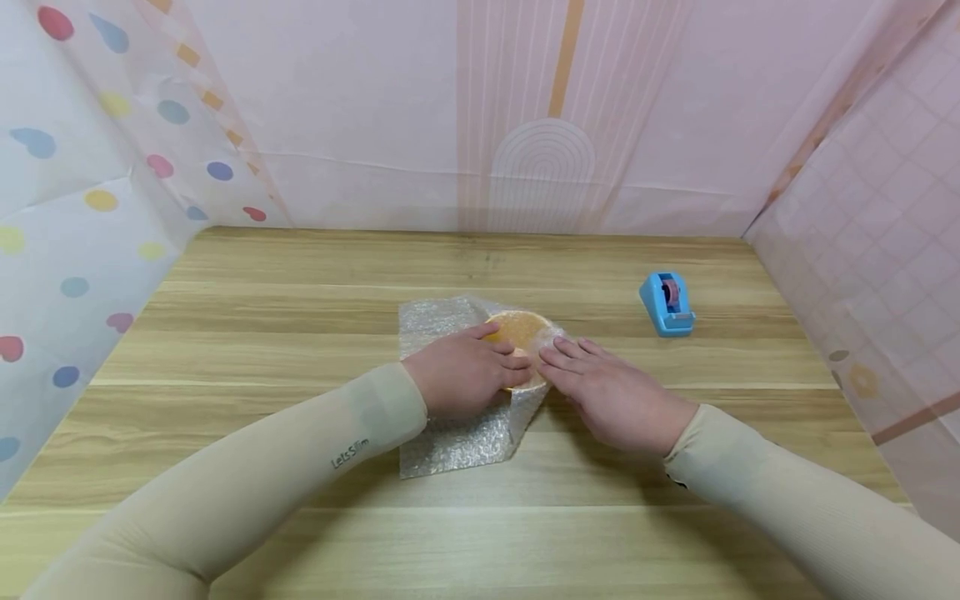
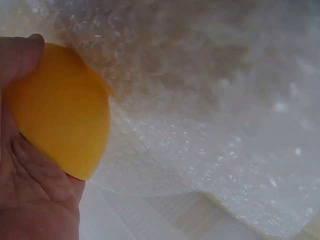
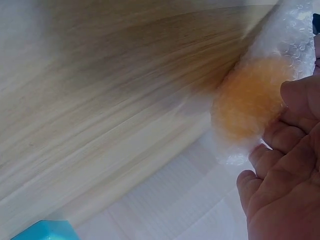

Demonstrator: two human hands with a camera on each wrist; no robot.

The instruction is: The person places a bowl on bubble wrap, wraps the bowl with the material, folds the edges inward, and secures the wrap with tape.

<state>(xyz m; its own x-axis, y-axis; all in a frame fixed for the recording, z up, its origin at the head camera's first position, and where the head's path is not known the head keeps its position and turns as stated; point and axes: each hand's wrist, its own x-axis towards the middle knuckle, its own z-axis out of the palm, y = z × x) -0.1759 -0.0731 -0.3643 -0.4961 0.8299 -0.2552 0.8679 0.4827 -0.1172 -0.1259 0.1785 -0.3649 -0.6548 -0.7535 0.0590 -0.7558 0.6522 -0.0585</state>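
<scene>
An orange-yellow bowl (image 1: pixel 517 318) sits on a sheet of bubble wrap (image 1: pixel 457 442), part of which is folded up over the bowl's right side. My left hand (image 1: pixel 461 371) holds the bowl at its left, thumb at the rim and fingers reaching over the inside. In the left wrist view, the bare outer wall of the bowl (image 2: pixel 65 110) lies against the palm; the fingers are hidden behind it. My right hand (image 1: pixel 615 392) presses the folded wrap to the bowl's right side with extended fingers. The right wrist view shows the orange wall through the bubble wrap (image 3: pixel 250 105).
A blue tape dispenser (image 1: pixel 667 304) with a pinkish roll stands on the wooden table (image 1: pixel 300 283) at the back right. Patterned sheets (image 1: pixel 360 108) hang at the back and both sides of the table.
</scene>
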